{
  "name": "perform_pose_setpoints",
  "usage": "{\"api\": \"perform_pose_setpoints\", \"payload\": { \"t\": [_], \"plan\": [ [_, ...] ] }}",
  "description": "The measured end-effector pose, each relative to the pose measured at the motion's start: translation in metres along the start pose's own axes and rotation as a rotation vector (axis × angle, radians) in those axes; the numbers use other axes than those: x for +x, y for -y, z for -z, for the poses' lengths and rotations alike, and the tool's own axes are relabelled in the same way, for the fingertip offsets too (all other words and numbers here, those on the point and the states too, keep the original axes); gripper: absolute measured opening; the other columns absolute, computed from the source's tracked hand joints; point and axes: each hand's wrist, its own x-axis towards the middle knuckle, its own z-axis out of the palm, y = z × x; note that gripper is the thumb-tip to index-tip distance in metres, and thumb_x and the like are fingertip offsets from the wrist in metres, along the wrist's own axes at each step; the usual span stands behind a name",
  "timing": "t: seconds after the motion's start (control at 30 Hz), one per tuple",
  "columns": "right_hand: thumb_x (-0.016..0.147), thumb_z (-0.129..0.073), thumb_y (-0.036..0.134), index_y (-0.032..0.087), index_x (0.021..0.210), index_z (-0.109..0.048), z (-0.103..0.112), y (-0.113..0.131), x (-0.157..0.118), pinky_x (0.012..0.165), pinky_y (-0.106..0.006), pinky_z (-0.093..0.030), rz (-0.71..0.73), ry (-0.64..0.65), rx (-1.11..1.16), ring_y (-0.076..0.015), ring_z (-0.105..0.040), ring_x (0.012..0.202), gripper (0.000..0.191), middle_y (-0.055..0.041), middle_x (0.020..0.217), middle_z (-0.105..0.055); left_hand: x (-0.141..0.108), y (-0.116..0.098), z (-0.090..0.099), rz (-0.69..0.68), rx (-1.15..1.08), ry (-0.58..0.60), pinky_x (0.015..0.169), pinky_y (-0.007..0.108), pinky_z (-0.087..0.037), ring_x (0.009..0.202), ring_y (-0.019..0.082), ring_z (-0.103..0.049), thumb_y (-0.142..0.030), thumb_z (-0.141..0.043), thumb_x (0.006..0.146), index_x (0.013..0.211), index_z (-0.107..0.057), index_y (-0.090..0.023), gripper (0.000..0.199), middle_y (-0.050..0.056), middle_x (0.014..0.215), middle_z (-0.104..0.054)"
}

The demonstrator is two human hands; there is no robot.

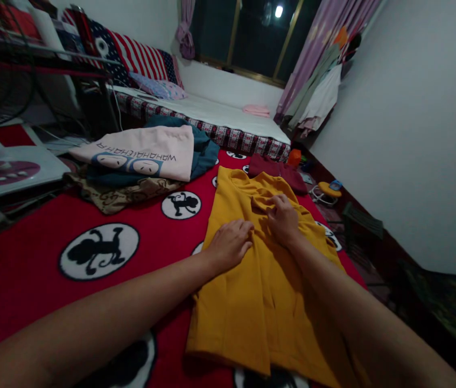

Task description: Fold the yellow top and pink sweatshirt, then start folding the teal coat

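Note:
A mustard-yellow garment [236, 307], which looks like a jacket or coat with a front opening, lies spread over a red blanket [155, 237] with round black-and-white figures. On its left front panel rests my left hand [231, 243], fingers bent and fingertips at the opening's edge. My right hand [283, 220] is closed on the cloth of the other front panel, a little farther up near the collar, and its fingers pinch the fabric. Between the hands the opening shows a dark gap. My forearms cover part of the garment's right side.
Folded clothes, with a pale pink shirt [163, 153] on top, lie at the left. A dark red garment [276, 171] sits beyond the yellow one. Behind stand a bed [211, 110] and a window; an orange-topped stool [330, 189] is at the right by the wall.

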Motion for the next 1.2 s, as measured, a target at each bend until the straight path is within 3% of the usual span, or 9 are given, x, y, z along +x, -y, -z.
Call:
{"api": "perform_pose_setpoints", "payload": {
  "t": [0.13, 0.27, 0.37, 0.5, 0.77, 0.9, 1.03, 1.1, 1.2],
  "plan": [
    [0.082, -0.050, 0.015, 0.020, 0.082, -0.058, 0.032, 0.026, -0.037, 0.065, -0.027, -0.045, 0.226, 0.134, 0.240, -0.0157, -0.057, 0.070, 0.010, -0.0029, 0.077, -0.060, 0.006, 0.012, -0.001, 0.137, -0.155, -0.089, 0.086, 0.031, -0.048, 0.092, 0.018, -0.057, -0.011, -0.054, 0.083, 0.098, -0.057, -0.017, 0.016, 0.005, 0.097, -0.058],
    [0.077, -0.045, 0.007, 0.022, 0.098, -0.060, 0.066, 0.053, -0.075, 0.078, -0.033, -0.046, 0.615, 0.456, 0.311, -0.0183, -0.058, 0.089, 0.030, -0.0054, 0.099, -0.064, 0.011, 0.022, -0.005, 0.148, -0.221, -0.107, 0.090, 0.032, -0.047, 0.094, 0.018, -0.056, -0.008, -0.054, 0.080, 0.093, -0.062, -0.016, 0.017, 0.006, 0.097, -0.056],
    [0.071, -0.048, 0.006, 0.024, 0.114, -0.058, 0.081, 0.067, -0.093, 0.090, -0.040, -0.042, 0.726, 0.614, 0.274, -0.0211, -0.056, 0.099, 0.048, -0.0056, 0.115, -0.061, 0.011, 0.024, -0.004, 0.100, -0.217, -0.073, 0.096, 0.033, -0.045, 0.100, 0.018, -0.054, -0.007, -0.054, 0.080, 0.094, -0.065, -0.017, 0.020, 0.006, 0.101, -0.055],
    [0.071, -0.049, 0.005, 0.023, 0.112, -0.060, 0.082, 0.073, -0.103, 0.087, -0.039, -0.043, 0.701, 0.663, 0.277, -0.0213, -0.055, 0.098, 0.046, -0.0078, 0.112, -0.060, 0.010, 0.027, 0.002, 0.014, -0.195, 0.024, 0.100, 0.035, -0.042, 0.105, 0.019, -0.054, -0.012, -0.058, 0.081, 0.097, -0.067, -0.018, 0.020, 0.006, 0.105, -0.056],
    [0.078, -0.048, 0.006, 0.022, 0.088, -0.060, 0.081, 0.060, -0.105, 0.074, -0.033, -0.045, 0.495, 0.466, 0.466, -0.0188, -0.056, 0.086, 0.023, -0.0050, 0.090, -0.061, 0.006, 0.029, 0.016, -0.031, -0.179, 0.135, 0.101, 0.035, -0.040, 0.110, 0.021, -0.052, -0.016, -0.065, 0.076, 0.095, -0.067, -0.019, 0.020, 0.006, 0.111, -0.056],
    [0.072, -0.045, 0.001, 0.023, 0.079, -0.061, 0.074, 0.061, -0.122, 0.070, -0.032, -0.047, 0.422, 0.520, 0.518, -0.0174, -0.059, 0.078, 0.028, -0.0023, 0.080, -0.062, 0.006, 0.017, 0.024, 0.001, -0.081, 0.166, 0.095, 0.033, -0.044, 0.105, 0.021, -0.054, -0.017, -0.063, 0.074, 0.089, -0.067, -0.020, 0.016, 0.006, 0.106, -0.059],
    [0.065, -0.041, -0.004, 0.024, 0.078, -0.063, 0.070, 0.060, -0.117, 0.066, -0.028, -0.048, 0.345, 0.562, 0.575, -0.0141, -0.061, 0.071, 0.037, 0.0013, 0.076, -0.064, 0.029, 0.001, 0.033, 0.151, 0.038, 0.235, 0.077, 0.034, -0.050, 0.088, 0.024, -0.060, -0.033, -0.061, 0.077, 0.074, -0.068, -0.019, 0.016, 0.007, 0.087, -0.064],
    [0.066, -0.042, -0.003, 0.022, 0.077, -0.063, 0.070, 0.056, -0.099, 0.063, -0.026, -0.048, 0.305, 0.529, 0.582, -0.0138, -0.061, 0.069, 0.034, 0.0013, 0.074, -0.064, 0.047, -0.002, 0.033, 0.267, 0.054, 0.190, 0.073, 0.036, -0.050, 0.082, 0.025, -0.062, -0.040, -0.055, 0.083, 0.072, -0.067, -0.019, 0.026, 0.008, 0.078, -0.064],
    [0.072, -0.046, 0.002, 0.021, 0.077, -0.062, 0.065, 0.045, -0.061, 0.067, -0.027, -0.048, 0.244, 0.341, 0.523, -0.0155, -0.062, 0.073, 0.026, -0.0012, 0.076, -0.065, 0.068, 0.008, 0.020, 0.336, 0.036, -0.094, 0.086, 0.037, -0.048, 0.096, 0.025, -0.061, -0.027, -0.046, 0.088, 0.094, -0.065, -0.017, 0.023, 0.011, 0.095, -0.065]
  ]
}}
